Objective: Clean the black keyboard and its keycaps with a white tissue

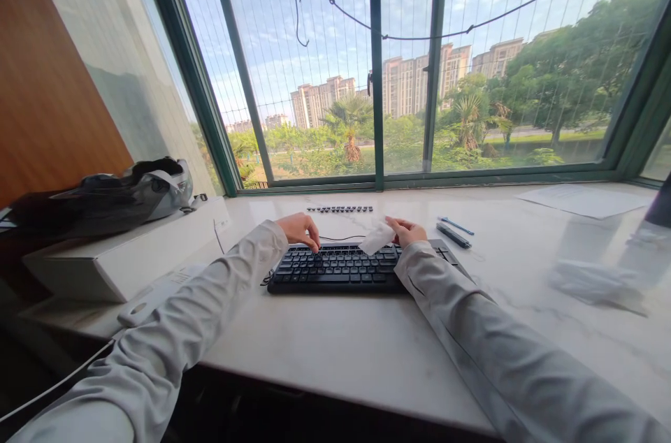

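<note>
While the left hand [298,228] rested curled on the far edge of a black keyboard [338,267] on the marble sill [340,345], the right hand [406,230] pinched a white wipe [376,237] over its keys. No writing was legible on the keys, nor on the white box [126,254] at left.

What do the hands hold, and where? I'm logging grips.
The right hand pinches a white wipe at its right edge; the left hand rests on the keyboard.
</note>
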Demonstrator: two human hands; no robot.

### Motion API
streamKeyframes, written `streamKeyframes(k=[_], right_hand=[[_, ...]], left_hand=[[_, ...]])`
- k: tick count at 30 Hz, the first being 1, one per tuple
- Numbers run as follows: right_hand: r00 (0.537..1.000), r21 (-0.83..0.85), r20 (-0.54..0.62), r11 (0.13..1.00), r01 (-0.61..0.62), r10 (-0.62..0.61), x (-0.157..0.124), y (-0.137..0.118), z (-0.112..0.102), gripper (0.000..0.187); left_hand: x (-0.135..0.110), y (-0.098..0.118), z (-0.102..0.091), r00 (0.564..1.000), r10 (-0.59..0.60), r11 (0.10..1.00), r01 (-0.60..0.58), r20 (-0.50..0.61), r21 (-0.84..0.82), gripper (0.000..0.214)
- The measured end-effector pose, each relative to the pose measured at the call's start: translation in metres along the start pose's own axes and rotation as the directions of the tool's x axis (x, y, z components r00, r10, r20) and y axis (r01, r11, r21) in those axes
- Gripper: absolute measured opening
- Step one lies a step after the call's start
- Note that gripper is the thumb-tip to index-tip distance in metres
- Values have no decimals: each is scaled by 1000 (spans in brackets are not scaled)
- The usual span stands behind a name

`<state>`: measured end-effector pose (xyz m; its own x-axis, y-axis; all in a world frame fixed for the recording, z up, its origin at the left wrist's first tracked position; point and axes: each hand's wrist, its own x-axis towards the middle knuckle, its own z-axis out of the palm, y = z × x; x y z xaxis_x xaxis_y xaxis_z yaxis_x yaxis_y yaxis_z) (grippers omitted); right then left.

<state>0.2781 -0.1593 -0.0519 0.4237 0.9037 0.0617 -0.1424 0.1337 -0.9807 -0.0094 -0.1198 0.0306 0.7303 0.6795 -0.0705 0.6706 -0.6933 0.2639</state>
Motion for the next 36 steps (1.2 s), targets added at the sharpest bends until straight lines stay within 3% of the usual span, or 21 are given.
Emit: streamKeyframes(k=[3,9,14,23,28,36], right_hand=[[999,-23,14,999,34,-34,1,2,0,39],[998,-21,54,999,-28,30,3,0,-1,37],[998,-61,68,998,21,-17,-6,-7,0,36],[993,-132,49,985,110,-105,-14,-9,1,41],[993,-151,50,982,114,-108,-15,-10,0,40],[994,-159,51,981,107,-101,-12,-9,-1,39]], left_hand=[[5,-3,3,999,-41,998,39,36,51,22],[8,6,9,997,-71,993,70,12,94,23],[1,11,13,999,16,988,-9,-40,156,14],[-9,-3,16,991,123,982,-114,-52,148,16],[-17,5,17,983,171,964,-153,-65,216,18],[-17,13,15,991,115,960,-95,-61,264,16]])
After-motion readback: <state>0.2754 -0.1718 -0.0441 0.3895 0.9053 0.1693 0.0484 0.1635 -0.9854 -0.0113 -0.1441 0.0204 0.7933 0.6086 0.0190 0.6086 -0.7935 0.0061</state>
